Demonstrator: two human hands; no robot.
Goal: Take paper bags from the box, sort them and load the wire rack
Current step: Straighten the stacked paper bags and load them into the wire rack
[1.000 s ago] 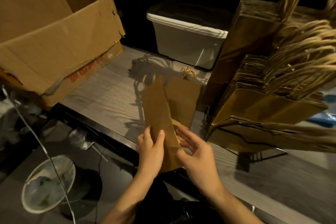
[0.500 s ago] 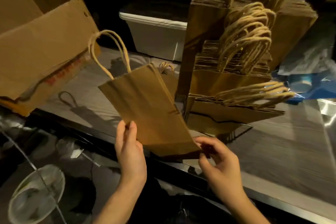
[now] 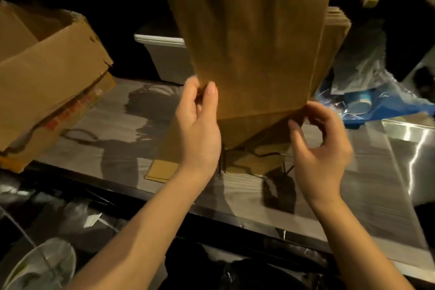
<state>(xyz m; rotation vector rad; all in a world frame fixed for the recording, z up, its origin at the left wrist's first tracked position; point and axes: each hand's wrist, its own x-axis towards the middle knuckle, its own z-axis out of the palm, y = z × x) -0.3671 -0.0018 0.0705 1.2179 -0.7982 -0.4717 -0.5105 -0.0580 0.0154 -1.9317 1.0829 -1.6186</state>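
Note:
A flat brown paper bag (image 3: pixel 251 49) with twisted handles is held upright in front of me, filling the upper middle of the view. My left hand (image 3: pixel 200 125) pinches its lower left edge. My right hand (image 3: pixel 317 141) has fingertips on its lower right corner. The bag hides most of the wire rack (image 3: pixel 266 155); only dark wires and stacked bags (image 3: pixel 336 21) peek out behind and below. The torn cardboard box (image 3: pixel 47 77) sits open at the left. Another flat bag (image 3: pixel 162 169) lies on the counter below my left hand.
A white plastic bin (image 3: pixel 164 54) stands at the back behind the held bag. Blue and clear plastic packaging (image 3: pixel 376 101) lies at the right. The grey counter (image 3: pixel 353 195) has a dark front edge; bagged items and a round container (image 3: pixel 40 263) sit lower left.
The bag has gone from tilted low and left to upright and high in front of the rack. Both hands rose with it, and the view moved closer.

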